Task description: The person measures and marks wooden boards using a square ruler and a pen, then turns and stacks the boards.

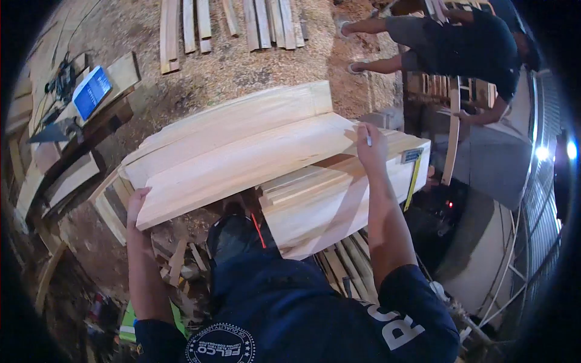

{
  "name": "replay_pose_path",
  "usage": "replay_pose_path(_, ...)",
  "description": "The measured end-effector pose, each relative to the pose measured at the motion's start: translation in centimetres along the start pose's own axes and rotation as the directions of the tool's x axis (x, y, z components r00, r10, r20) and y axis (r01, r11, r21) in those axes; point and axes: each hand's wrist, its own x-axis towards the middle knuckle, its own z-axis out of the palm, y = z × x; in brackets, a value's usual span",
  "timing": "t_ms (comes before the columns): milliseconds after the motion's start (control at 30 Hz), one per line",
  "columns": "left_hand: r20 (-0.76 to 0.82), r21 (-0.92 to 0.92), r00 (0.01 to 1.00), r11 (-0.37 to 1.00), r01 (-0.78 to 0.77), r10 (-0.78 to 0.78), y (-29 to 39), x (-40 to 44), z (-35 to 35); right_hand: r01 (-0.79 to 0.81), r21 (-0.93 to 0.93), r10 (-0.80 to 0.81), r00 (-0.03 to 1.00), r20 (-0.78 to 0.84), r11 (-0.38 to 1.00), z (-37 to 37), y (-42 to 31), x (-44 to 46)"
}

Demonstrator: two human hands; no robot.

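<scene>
A long pale board (242,163) lies slanted across the view, my two hands at its opposite ends. My left hand (138,202) grips its near left corner, fingers wrapped over the edge. At the right end, my right hand (370,144) is closed with a small white object (368,140) between its fingers, and it touches the board's end. Behind that board stands another wide pale plank (266,112). A stack of boards (339,193) sits below my right forearm, with a yellow tape measure (414,178) hanging at its right end.
A co-worker (466,45) at upper right holds a narrow wooden strip (451,133). Lumber strips (266,24) lie on the ground beyond. A blue and white container (92,92) and scrap boards (72,175) are at left. Metal sheeting (548,181) stands at far right.
</scene>
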Motion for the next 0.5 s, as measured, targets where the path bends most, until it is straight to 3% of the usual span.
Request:
replay_pose_path(33, -0.007, -0.065, 0.998, 0.996, 0.058, -0.059, 0.4, -0.7, 1.1, 0.057, 0.055, -0.055, 0.998, -0.039, 0.997, 0.0, -0.3, -0.1)
replay_pose_path(133, 0.139, 0.182, 0.989, 0.980, -0.079, 0.054, 0.5, -0.3, 0.2, -0.044, 0.022, 0.044, 0.999, -0.023, 0.999, -0.7, -2.1, -0.2)
replay_pose_path(167, 0.099, 0.239, 0.991, 0.965, -0.109, 0.088, 0.6, -1.1, 0.7, -0.030, 0.029, 0.031, 0.999, -0.027, 0.999, -0.7, -1.9, -0.2)
replay_pose_path(267, 0.170, 0.117, 0.985, 0.992, -0.045, 0.024, 0.3, 0.9, -1.6, -0.007, 0.031, 0.008, 0.999, -0.038, 1.000, 0.0, -1.3, -0.1)
replay_pose_path(367, 0.050, -0.145, 0.998, 0.988, 0.055, -0.048, 0.6, 0.0, 0.1, -0.053, 0.027, 0.054, 0.998, -0.036, 0.998, -0.2, -1.1, -0.3)
replay_pose_path(433, 0.053, -0.125, 0.997, 0.991, 0.057, -0.051, 1.2, -0.8, 1.2, -0.097, 0.092, 0.098, 0.995, -0.004, 0.991, -0.6, -1.5, -0.1)
replay_pose_path(500, 0.004, -0.056, 1.000, 0.998, -0.017, 0.017, 1.1, -1.0, 1.3, -0.019, 0.145, 0.031, 0.996, -0.080, 0.989, 0.0, -0.8, -0.1)
